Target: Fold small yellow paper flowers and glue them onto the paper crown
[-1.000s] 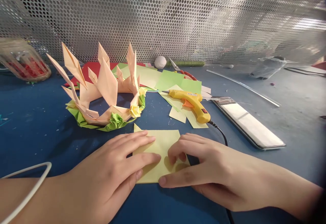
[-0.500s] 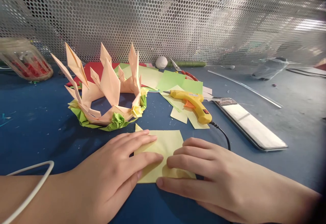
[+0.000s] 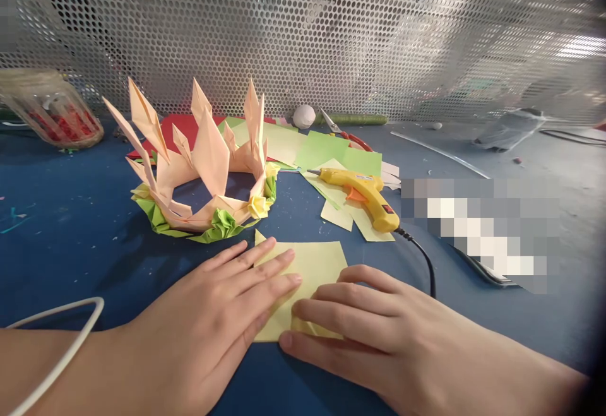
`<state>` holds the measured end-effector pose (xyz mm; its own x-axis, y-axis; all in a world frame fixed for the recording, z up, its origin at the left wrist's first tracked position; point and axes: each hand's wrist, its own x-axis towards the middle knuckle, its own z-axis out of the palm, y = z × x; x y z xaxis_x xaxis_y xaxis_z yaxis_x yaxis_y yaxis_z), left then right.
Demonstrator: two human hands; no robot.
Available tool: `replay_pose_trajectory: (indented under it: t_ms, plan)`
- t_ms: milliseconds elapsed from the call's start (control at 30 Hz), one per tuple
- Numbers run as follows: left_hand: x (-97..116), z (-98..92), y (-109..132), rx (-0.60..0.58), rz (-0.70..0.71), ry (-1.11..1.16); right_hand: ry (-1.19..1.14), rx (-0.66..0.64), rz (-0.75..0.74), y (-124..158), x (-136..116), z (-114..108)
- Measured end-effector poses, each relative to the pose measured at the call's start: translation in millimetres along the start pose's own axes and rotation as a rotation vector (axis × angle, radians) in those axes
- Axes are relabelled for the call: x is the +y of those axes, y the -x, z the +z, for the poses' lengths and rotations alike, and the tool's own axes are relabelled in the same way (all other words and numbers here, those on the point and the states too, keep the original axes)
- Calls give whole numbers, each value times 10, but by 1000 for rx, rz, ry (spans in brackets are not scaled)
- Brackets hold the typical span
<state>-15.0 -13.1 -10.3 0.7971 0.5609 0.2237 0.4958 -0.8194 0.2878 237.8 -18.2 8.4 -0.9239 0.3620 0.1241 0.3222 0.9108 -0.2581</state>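
A square sheet of pale yellow paper (image 3: pixel 315 261) lies on the blue table in front of me. My left hand (image 3: pixel 222 309) is spread flat over its left part, fingers open and pressing it down. At the sheet's lower right, my right hand (image 3: pixel 360 321) has its fingers bent over the paper with the thumb at the near edge. The paper curls up under those fingers, and its lower right corner is hidden. Just beyond the sheet stands a peach folded-paper crown (image 3: pixel 208 157), trimmed with green leaves and yellow flowers around its base.
A yellow glue gun (image 3: pixel 362 189) rests on green and yellow paper sheets (image 3: pixel 322 149), its black cord running toward me. Behind are red-handled scissors (image 3: pixel 350 138), a white ball (image 3: pixel 303 116) and a metal mesh wall (image 3: pixel 284 37). A jar (image 3: pixel 52 110) stands left; a pixelated patch covers something right.
My right hand has slid left and nearer, bringing the sheet's lower right corner inward so the paper curls. My left hand's fingers have spread wider. The view has shifted slightly.
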Motion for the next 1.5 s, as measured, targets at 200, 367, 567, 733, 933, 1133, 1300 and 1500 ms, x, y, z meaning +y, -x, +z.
replay_pose_trajectory:
  t_ms: [200, 367, 567, 733, 933, 1133, 1300, 1500]
  plan:
    - [3, -23, 2, -46, -3, -31, 6, -43, -14, -23, 10, -41]
    - [-10, -1, -30, -36, -14, -38, 24, -27, -12, -27, -11, -22]
    - [16, -14, 3, -58, 5, -112, 33, 59, 10, 22, -7, 34]
    - [16, -17, -8, -69, -22, -91, 21, 98, -31, 44, 36, 5]
    - [2, -16, -14, -99, -29, -108, -22, 101, -52, 42, 74, -24]
    - [-8, -8, -3, -77, -6, -103, -65, 122, -41, 61, 84, -37]
    - [20, 12, 8, -83, -33, -123, -118, 74, -25, 45, 96, -74]
    - [-22, 35, 60, -93, -5, -71, -271, 47, 63, 28, 134, -99]
